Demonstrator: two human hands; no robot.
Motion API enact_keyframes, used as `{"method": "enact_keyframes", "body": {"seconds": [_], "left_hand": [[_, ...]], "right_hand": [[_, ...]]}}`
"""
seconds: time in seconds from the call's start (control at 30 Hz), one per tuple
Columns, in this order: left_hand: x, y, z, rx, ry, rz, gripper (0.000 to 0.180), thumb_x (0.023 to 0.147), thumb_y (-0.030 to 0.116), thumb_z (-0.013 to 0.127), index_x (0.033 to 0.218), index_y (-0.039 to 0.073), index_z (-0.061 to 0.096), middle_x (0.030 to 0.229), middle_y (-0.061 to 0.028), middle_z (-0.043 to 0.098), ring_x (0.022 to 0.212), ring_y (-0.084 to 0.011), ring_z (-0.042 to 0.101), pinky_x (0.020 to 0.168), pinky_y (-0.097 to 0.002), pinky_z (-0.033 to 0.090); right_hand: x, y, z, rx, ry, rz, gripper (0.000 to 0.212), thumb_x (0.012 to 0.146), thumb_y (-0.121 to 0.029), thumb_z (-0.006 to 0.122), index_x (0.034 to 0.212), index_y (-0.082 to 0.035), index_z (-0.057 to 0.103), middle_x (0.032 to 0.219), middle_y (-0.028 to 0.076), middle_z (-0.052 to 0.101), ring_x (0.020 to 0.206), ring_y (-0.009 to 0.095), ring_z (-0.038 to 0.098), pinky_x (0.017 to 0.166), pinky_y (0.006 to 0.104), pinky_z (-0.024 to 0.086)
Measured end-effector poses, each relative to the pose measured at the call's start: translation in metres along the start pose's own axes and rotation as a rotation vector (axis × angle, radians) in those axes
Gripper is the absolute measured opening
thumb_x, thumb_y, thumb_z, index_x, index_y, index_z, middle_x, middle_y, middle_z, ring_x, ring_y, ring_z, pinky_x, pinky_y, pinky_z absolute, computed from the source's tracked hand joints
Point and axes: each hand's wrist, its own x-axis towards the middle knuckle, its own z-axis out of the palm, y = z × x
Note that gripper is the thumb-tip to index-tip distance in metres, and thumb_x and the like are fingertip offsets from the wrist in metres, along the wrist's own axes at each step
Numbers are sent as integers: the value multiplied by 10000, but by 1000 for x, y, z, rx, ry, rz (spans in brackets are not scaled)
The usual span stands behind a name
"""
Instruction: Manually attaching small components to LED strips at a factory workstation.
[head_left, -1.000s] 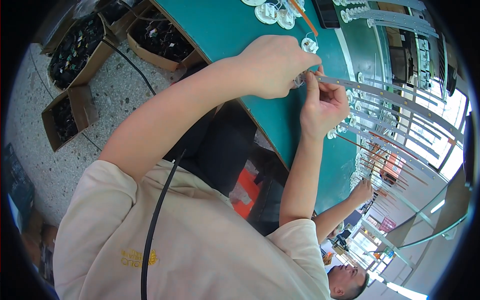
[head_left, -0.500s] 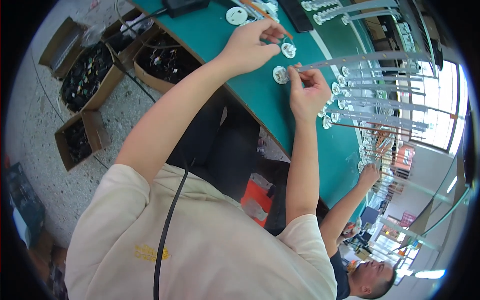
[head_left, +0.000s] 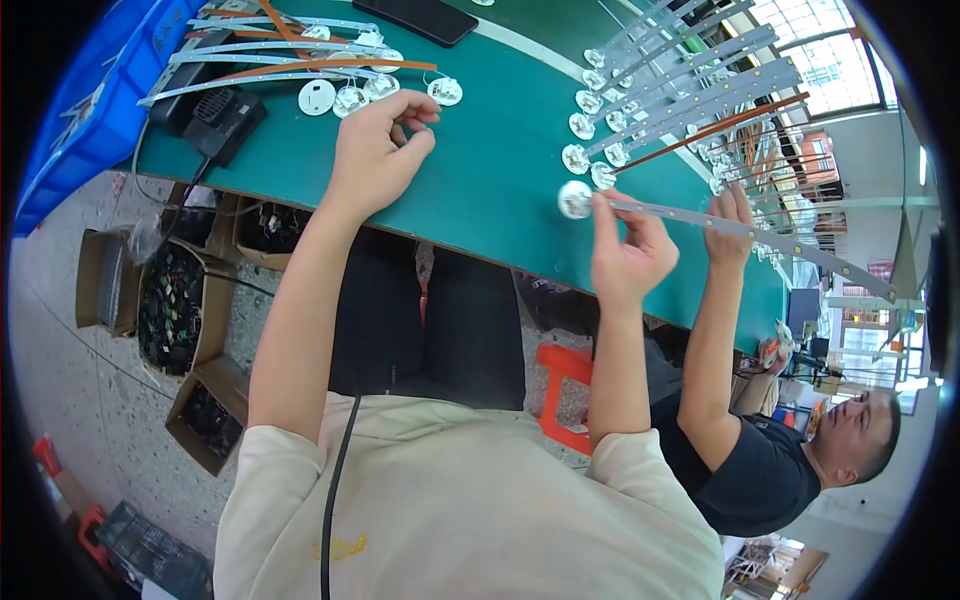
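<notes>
My right hand [head_left: 632, 250] pinches a long LED strip [head_left: 740, 228] near its end, between thumb and fingers. A round white disc [head_left: 575, 200] sits at that end, just left of my fingertips, and the strip runs off to the right above the bench edge. My left hand [head_left: 383, 148] is over the bench on the left, fingers loosely curled, thumb apart from them, nothing seen in the grasp. Just beyond its fingertips lies a white disc with small parts on it [head_left: 445, 91], by the end of an orange strip [head_left: 330, 66]. More white discs [head_left: 317, 97] lie beside it.
Several strips with white discs [head_left: 690, 105] lie in rows at the right of the green bench [head_left: 500, 140]. A co-worker's hand [head_left: 728, 225] is close behind my strip. A black adapter [head_left: 222, 125], blue bin [head_left: 110, 100] and phone [head_left: 420, 18] are at left and back.
The view has swung, showing more bench at left. My right hand, still pinching the strip, and my left hand are now farther apart. The strip points down to the right.
</notes>
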Motion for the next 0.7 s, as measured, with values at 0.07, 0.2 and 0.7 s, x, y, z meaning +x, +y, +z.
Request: {"method": "enact_keyframes", "body": {"seconds": [0.07, 0.2, 0.7], "left_hand": [[1, 3, 2, 40, -25, 45, 227, 794, 45, 639, 1016, 27, 687, 914, -44, 721, 824, -118, 652, 677, -238, 483], [-2, 6, -3, 128, -42, 80, 208, 795, 63, 656, 1000, 37, 682, 912, -41, 717, 821, -131, 656, 675, -251, 482], [1, 8, 5, 194, -120, 118, 208, 794, 62, 674, 1001, 34, 676, 927, -81, 705, 833, -174, 663, 707, -285, 487]], "right_hand": [[1, 14, -17, -136, 55, 68, 93, 825, 54, 745, 895, 81, 690, 905, 141, 729, 823, 146, 690, 763, 263, 550], [0, 29, -25, -120, 64, 56, 88, 833, 47, 741, 886, 86, 682, 913, 146, 729, 795, 125, 676, 743, 247, 544], [21, 44, -51, -296, 166, -142, 101, 824, 20, 764, 891, 65, 703, 871, 125, 738, 756, 116, 683, 692, 238, 544]]}}
